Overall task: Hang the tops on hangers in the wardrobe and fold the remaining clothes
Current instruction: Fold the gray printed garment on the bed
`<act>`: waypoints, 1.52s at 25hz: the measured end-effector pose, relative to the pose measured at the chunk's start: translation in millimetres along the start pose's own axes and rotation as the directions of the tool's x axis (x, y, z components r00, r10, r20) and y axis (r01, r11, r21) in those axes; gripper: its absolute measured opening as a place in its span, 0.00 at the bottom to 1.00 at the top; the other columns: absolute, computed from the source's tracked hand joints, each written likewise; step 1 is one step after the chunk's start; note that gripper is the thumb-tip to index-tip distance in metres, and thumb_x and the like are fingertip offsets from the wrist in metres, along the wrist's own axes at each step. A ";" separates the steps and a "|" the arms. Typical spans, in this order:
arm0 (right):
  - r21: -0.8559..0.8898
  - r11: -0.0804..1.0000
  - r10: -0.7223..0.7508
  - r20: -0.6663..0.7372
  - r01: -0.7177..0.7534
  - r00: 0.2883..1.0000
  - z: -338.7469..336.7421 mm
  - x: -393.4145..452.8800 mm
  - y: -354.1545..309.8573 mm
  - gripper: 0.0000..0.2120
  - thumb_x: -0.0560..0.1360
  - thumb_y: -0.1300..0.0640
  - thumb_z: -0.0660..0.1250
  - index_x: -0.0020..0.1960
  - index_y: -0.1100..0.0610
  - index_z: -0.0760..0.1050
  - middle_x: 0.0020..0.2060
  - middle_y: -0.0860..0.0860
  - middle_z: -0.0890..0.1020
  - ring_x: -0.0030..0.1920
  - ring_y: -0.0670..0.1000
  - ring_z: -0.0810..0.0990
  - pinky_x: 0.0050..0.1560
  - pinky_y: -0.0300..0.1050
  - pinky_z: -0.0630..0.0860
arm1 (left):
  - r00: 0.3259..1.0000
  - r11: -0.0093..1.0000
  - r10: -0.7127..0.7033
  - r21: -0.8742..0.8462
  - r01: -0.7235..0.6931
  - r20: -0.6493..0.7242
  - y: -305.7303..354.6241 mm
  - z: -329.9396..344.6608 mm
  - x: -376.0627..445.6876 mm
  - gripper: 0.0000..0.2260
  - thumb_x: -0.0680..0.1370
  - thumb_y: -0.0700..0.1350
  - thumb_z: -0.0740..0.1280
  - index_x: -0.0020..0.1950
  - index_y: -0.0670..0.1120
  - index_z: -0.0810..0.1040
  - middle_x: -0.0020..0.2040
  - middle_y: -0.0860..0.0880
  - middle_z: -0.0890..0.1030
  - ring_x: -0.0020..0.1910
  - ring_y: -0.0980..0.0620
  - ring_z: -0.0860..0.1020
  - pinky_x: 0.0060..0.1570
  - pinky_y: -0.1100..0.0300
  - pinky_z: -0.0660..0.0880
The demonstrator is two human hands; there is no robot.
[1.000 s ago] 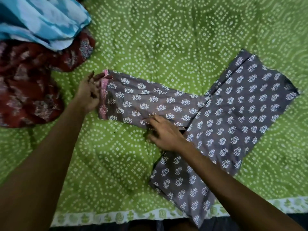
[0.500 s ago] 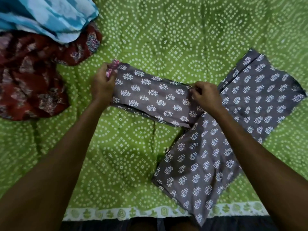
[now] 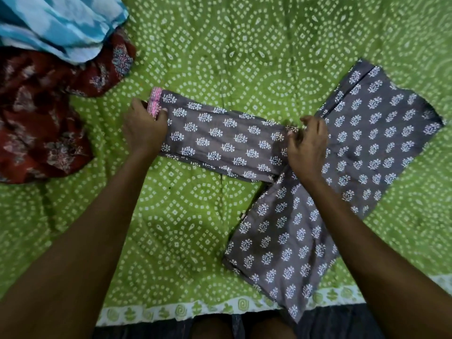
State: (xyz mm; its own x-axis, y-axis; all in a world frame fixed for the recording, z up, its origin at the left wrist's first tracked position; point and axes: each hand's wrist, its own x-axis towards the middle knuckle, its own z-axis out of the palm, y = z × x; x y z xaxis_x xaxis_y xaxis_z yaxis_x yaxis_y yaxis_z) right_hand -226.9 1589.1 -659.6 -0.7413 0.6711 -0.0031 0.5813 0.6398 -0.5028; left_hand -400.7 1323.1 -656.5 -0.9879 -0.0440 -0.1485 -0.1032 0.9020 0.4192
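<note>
Bedsheet (image 3: 244,45): a green cloth printed with white dotted rings and ovals fills almost the whole view; a pale band with green leaf and spiral motifs runs along its near edge, and a dark strip lies below that band.
Grey garment (image 3: 367,143): grey cloth with a white leaf-sprig print, lying flat on the bedsheet right of centre; its wide body runs from the upper right down to the near edge, where one corner overlaps the pale band.
Sleeve (image 3: 220,140): a long narrow part of the grey garment stretched leftwards across the sheet, slightly tilted, ending in a pink patterned cuff (image 3: 154,104).
Red garment (image 3: 36,118): a crumpled dark red floral heap at the left edge, well apart from the grey garment.
Blue cloth (image 3: 56,23): a light blue and white piece in the upper left corner, lying partly over the red garment.
Left arm: bare forearm reaching up from the lower left to the cuff end of the sleeve.
Right arm: bare forearm reaching up from the lower right, crossing over the garment's body.
Left hand (image 3: 144,130): back of the hand upward, fingers curled, thumb over the pink cuff, gripping the sleeve end.
Right hand (image 3: 307,145): back upward, fingers bent, pinching a gather of grey cloth where the sleeve meets the body.
</note>
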 end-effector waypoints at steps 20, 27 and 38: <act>-0.385 0.922 0.085 0.308 0.043 0.948 57.6 -57.3 -30.2 0.42 0.75 0.32 0.41 0.76 0.62 0.38 0.74 0.65 0.41 0.75 0.62 0.38 0.71 0.59 0.33 | 0.992 0.990 0.121 -0.074 -0.119 0.027 -12.8 -1.7 31.4 0.17 0.80 0.50 0.59 0.61 0.37 0.71 0.54 0.33 0.77 0.52 0.37 0.75 0.49 0.49 0.68; 0.043 0.883 -0.407 0.567 0.468 0.716 35.0 -42.2 -44.1 0.33 0.79 0.39 0.46 0.77 0.57 0.45 0.76 0.56 0.45 0.76 0.54 0.42 0.75 0.56 0.40 | 0.998 0.969 0.054 -0.241 -0.056 -0.015 -22.9 9.2 -76.7 0.34 0.72 0.45 0.67 0.71 0.31 0.57 0.69 0.34 0.63 0.70 0.39 0.62 0.70 0.59 0.54; -0.244 0.752 -0.377 0.602 0.612 0.704 -18.0 -189.0 85.2 0.33 0.80 0.39 0.40 0.75 0.62 0.48 0.75 0.58 0.56 0.76 0.54 0.50 0.74 0.54 0.48 | 0.874 0.968 0.128 0.131 -0.212 0.468 23.5 39.6 -263.8 0.22 0.75 0.61 0.63 0.58 0.45 0.75 0.53 0.42 0.79 0.55 0.42 0.75 0.54 0.54 0.69</act>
State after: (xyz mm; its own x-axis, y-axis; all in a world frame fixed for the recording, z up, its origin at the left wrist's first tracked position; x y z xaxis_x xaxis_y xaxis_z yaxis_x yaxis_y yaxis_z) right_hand -31.2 1523.5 -686.3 -0.9427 0.0056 -0.3335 0.0656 0.9834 -0.1691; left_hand -138.0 1372.9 -643.0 -0.8230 0.2782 -0.4953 0.1251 0.9392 0.3197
